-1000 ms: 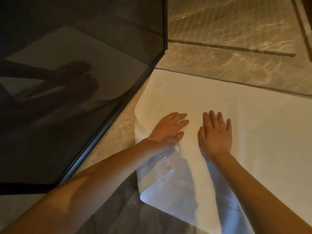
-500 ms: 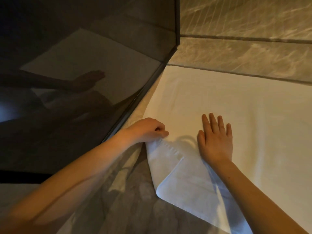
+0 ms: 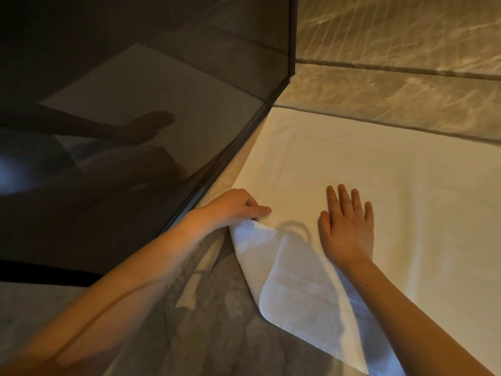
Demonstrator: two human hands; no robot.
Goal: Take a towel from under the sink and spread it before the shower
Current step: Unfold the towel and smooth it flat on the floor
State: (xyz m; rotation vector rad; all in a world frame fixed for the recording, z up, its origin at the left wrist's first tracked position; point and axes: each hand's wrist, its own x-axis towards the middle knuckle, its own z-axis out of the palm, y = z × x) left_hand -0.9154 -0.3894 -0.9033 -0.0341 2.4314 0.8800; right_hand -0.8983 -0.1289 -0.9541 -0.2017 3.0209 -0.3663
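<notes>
A white towel (image 3: pixel 393 185) lies spread on the stone floor in front of the shower threshold (image 3: pixel 406 104). Its near left corner (image 3: pixel 292 294) is folded over onto the towel. My left hand (image 3: pixel 238 207) pinches the towel's left edge where the fold begins, fingers closed on the cloth. My right hand (image 3: pixel 347 226) rests flat on the towel, palm down, fingers spread, just right of the fold.
A dark glass panel (image 3: pixel 122 118) with a black frame (image 3: pixel 233 158) runs diagonally along the towel's left side, reflecting my arm. Marbled stone floor (image 3: pixel 217 308) shows below the folded corner. Ribbed stone shower floor (image 3: pixel 393 31) lies beyond the threshold.
My left hand left its flat rest on the towel, slid to the left edge and closed on the cloth. The right hand stayed flat. The view shifted slightly left.
</notes>
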